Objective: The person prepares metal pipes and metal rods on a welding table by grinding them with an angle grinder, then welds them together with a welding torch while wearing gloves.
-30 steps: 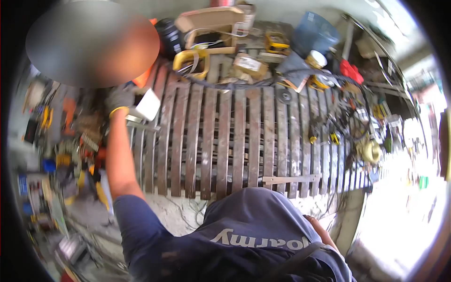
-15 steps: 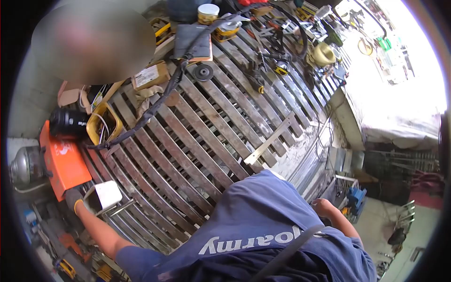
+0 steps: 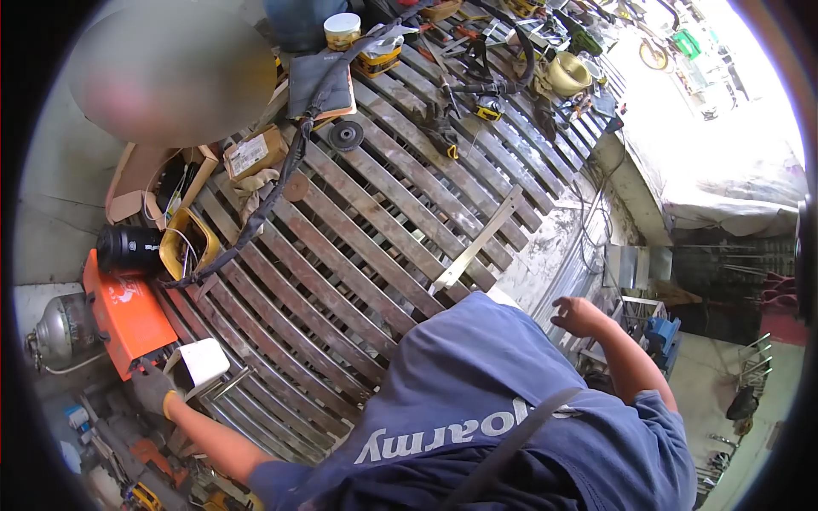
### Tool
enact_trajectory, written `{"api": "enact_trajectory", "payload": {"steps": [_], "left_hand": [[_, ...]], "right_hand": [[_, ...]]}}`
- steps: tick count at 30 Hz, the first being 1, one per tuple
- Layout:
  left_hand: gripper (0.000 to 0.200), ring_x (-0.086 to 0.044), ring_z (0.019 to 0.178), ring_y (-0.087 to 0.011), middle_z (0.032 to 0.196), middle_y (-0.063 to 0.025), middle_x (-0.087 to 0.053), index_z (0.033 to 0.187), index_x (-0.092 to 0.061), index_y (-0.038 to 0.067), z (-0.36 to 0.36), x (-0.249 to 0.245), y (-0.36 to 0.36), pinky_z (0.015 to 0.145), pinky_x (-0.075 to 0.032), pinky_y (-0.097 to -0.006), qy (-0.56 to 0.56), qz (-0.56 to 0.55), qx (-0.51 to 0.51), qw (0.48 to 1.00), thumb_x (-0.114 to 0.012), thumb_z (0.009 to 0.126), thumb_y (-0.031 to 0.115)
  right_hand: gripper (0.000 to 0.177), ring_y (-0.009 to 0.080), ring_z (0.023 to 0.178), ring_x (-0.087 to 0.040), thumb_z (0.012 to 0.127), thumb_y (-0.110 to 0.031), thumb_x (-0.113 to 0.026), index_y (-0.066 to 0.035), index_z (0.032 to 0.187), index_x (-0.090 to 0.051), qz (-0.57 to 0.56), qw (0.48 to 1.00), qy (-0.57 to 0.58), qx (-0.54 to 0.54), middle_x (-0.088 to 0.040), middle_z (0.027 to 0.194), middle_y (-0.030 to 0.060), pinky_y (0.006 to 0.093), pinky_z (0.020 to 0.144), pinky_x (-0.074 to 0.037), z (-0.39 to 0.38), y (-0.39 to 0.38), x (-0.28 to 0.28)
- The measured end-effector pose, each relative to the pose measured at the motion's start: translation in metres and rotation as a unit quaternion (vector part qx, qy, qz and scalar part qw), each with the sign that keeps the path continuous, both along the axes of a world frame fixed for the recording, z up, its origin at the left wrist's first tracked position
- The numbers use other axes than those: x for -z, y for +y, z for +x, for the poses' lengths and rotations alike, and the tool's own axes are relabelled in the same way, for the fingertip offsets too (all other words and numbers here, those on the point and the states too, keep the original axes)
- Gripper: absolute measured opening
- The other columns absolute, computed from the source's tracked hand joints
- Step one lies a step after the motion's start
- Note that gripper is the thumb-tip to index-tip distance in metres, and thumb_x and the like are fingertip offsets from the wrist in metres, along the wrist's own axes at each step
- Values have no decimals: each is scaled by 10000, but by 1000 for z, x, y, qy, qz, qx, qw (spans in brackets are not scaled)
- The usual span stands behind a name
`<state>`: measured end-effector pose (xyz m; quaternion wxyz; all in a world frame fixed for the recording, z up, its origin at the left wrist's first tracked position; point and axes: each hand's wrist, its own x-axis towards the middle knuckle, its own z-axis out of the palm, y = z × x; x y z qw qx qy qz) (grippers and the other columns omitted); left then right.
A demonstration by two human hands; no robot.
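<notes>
My left hand [image 3: 155,389] wears a dark glove with a yellow cuff and grips a white box-shaped piece [image 3: 201,363] at the near left corner of the slatted metal workbench [image 3: 366,238]. The piece rests over thin metal bars, right beside an orange welding machine [image 3: 128,308]. My right hand [image 3: 576,315] is bare, fingers spread, holding nothing; it hovers off the bench's right edge above a pale floor area. A loose flat metal bar [image 3: 477,243] lies across the slats between the two hands.
A black cable [image 3: 290,162] snakes across the bench past a yellow container [image 3: 189,243], a cardboard box [image 3: 256,152] and a grinding disc [image 3: 345,134]. Tools and cans crowd the far end. A gas cylinder [image 3: 60,328] stands left of the welder. A blurred person is at upper left.
The view has swung round to the left end of the bench. My left hand still holds the white piece near the welder. My right hand has lifted out from my side.
</notes>
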<state>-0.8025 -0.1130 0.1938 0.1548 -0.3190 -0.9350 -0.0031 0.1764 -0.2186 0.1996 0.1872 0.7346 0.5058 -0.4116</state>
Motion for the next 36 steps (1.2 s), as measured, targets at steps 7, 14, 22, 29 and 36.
{"api": "enact_trajectory", "payload": {"steps": [7, 14, 22, 29, 36], "left_hand": [[419, -655, 1221, -432, 1322, -228, -691, 1355, -667, -7, 302, 40, -40, 1096, -512, -524, 39, 197, 315, 928, -686, 1057, 287], [544, -526, 1425, -395, 1492, -166, -574, 1416, -655, 61, 565, 66, -47, 1222, -415, -525, -230, 60, 471, 850, -807, 919, 222], [543, -496, 1435, -401, 1480, -170, -586, 1395, -650, 46, 707, 63, -25, 1230, -379, -563, -295, 50, 391, 871, -802, 911, 238], [583, -512, 1415, -428, 1488, -206, -561, 1459, -611, 36, 806, 67, 16, 1218, -417, -528, -347, 59, 313, 882, -783, 940, 238], [790, -521, 1408, -506, 1564, -304, -486, 1662, -378, 83, 854, 94, 184, 1190, -448, -545, -324, 51, 356, 875, -734, 971, 221]], "right_hand": [[469, 418, 1165, -716, 946, -259, -793, -25, 1339, -689, 142, 969, -79, -184, -746, 1181, 231, 523, 978, -576, 28, 81, 3], [240, 417, 1109, -719, 954, -209, -745, -38, 1121, -763, 262, 940, -35, -217, -733, 1154, 227, 519, 939, -583, 50, 247, 42], [231, 427, 1096, -724, 936, -148, -654, -20, 1121, -707, 333, 868, 36, -366, -727, 1176, 219, 533, 954, -588, 49, 420, 156], [586, 387, 1129, -720, 990, -87, -572, -93, 1574, -522, 318, 822, 103, -461, -712, 1208, 209, 521, 959, -566, 47, 439, 151], [649, 396, 1394, -506, 931, -150, -652, -131, 1567, -525, 442, 767, 45, -463, -502, 1508, 231, 552, 1027, -498, 91, 503, 127]]}}
